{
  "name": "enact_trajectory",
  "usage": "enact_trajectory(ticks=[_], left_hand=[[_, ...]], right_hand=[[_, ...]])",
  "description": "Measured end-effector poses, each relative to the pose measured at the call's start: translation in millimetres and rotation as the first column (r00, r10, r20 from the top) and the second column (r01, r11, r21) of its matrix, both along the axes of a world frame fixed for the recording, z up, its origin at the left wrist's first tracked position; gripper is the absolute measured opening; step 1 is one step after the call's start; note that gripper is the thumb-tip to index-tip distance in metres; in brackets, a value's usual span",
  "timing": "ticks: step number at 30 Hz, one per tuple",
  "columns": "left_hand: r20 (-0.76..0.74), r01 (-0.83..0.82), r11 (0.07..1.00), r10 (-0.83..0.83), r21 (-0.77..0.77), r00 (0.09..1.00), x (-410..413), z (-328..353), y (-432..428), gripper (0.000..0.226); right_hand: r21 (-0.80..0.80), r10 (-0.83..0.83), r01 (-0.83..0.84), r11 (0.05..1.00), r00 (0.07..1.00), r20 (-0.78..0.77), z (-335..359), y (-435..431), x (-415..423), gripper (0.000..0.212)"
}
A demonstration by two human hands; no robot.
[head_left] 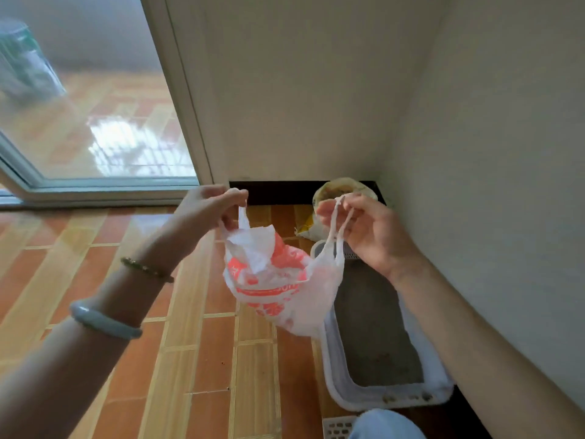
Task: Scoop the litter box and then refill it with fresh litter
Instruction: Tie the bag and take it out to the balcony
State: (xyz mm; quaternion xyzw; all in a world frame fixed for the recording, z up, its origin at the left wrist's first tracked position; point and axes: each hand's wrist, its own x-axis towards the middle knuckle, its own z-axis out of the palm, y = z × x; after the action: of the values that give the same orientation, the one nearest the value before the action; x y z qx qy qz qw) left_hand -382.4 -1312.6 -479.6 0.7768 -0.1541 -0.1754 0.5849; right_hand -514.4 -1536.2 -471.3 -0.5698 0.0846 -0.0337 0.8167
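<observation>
A white plastic bag (272, 280) with orange print hangs in the air between my hands, its mouth pulled open. My left hand (209, 207) pinches one handle at the upper left. My right hand (364, 229) pinches the other handle loop at the upper right. Below and right of the bag, a white litter box (335, 365) sits on the floor against the right wall, filled with grey litter (373, 331). A perforated grey scoop (349, 253) lies at the box's far end, partly hidden by the bag.
An open yellowish litter sack (335, 191) stands in the corner behind the box. A white slotted plastic piece (337, 427) lies at the bottom edge beside my knee (386, 424). A glass sliding door (95, 122) is at left. Tiled floor (190, 343) spreads to the left.
</observation>
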Motion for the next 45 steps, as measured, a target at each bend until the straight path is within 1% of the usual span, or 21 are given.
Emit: enact_trajectory(ticks=[1,3,4,6,9,13,16,19,21,24,26,27,28,29,30,32,34,37,40,43,45], left_hand=[[0.077,0.006,0.987,-0.019,0.158,0.997,2,11,0,0.032],[0.095,0.030,0.864,-0.090,0.503,0.991,7,29,4,0.024],[0.087,0.017,0.833,-0.077,0.552,0.993,13,37,7,0.024],[0.111,-0.039,0.893,-0.012,0.449,0.994,27,54,21,0.028],[0.065,0.039,0.988,-0.049,0.146,0.997,35,70,42,0.030],[0.025,0.004,0.985,0.001,-0.170,1.000,26,81,40,0.024],[0.144,-0.010,0.960,0.053,-0.281,0.988,22,95,38,0.025],[0.250,0.080,0.985,-0.040,-0.153,0.968,12,99,33,0.025],[0.396,0.073,0.997,-0.083,0.041,0.914,5,109,25,0.023],[0.635,0.040,0.880,-0.372,0.473,0.676,-6,132,13,0.018],[0.650,0.049,0.798,-0.522,0.600,0.552,-19,146,0,0.019],[0.653,0.040,0.780,-0.550,0.625,0.521,-25,150,-8,0.019],[0.667,0.019,0.777,-0.552,0.629,0.500,-28,152,-13,0.018],[0.677,0.002,0.786,-0.534,0.618,0.507,-29,155,-16,0.017],[0.674,0.010,0.806,-0.502,0.592,0.543,-27,157,-16,0.017],[0.632,0.104,0.868,-0.430,0.485,0.644,-23,157,-8,0.023],[0.583,0.181,0.880,-0.432,0.439,0.689,-20,154,3,0.032],[0.609,0.167,0.891,-0.416,0.423,0.676,-25,140,13,0.028],[0.686,-0.009,0.937,-0.249,0.349,0.683,-32,130,17,0.011],[0.760,-0.105,0.917,-0.251,0.385,0.599,-39,128,20,0.006],[0.783,-0.095,0.912,-0.286,0.400,0.552,-45,127,20,0.009]], right_hand=[[-0.072,0.004,-0.004,0.997,1.000,-0.004,5,3,5,0.027],[-0.200,0.025,-0.028,0.979,1.000,-0.014,18,9,10,0.027],[-0.189,0.017,-0.018,0.982,1.000,-0.006,24,8,14,0.029],[-0.135,-0.016,0.016,0.991,1.000,-0.001,34,3,20,0.033],[-0.211,-0.030,0.027,0.977,0.999,-0.012,39,-8,23,0.031],[-0.245,-0.041,0.040,0.969,0.999,0.001,45,-11,27,0.026],[-0.232,0.005,0.005,0.973,0.999,0.044,59,-1,30,0.018],[-0.320,0.016,-0.002,0.948,0.999,0.042,73,12,35,0.014],[-0.348,0.077,-0.055,0.936,0.996,0.048,78,22,40,0.012],[-0.523,0.232,-0.198,0.829,0.973,0.000,86,40,50,0.055],[-0.634,0.324,-0.294,0.715,0.943,-0.072,90,57,56,0.068],[-0.683,0.352,-0.310,0.661,0.932,-0.083,91,64,59,0.052],[-0.699,0.349,-0.312,0.644,0.932,-0.095,92,72,60,0.023],[-0.694,0.325,-0.288,0.660,0.942,-0.083,94,78,61,0.010],[-0.689,0.285,-0.267,0.674,0.954,-0.091,93,79,62,0.026],[-0.512,0.263,-0.290,0.809,0.957,-0.126,92,76,63,0.031],[-0.337,0.347,-0.371,0.865,0.929,-0.131,93,68,64,0.037],[-0.180,0.490,-0.511,0.840,0.859,-0.151,96,60,62,0.047],[-0.170,0.572,-0.594,0.786,0.804,-0.162,101,60,59,0.031],[-0.135,0.539,-0.557,0.820,0.829,-0.146,100,60,56,0.017],[-0.079,0.508,-0.516,0.853,0.855,-0.100,98,60,55,0.012]])
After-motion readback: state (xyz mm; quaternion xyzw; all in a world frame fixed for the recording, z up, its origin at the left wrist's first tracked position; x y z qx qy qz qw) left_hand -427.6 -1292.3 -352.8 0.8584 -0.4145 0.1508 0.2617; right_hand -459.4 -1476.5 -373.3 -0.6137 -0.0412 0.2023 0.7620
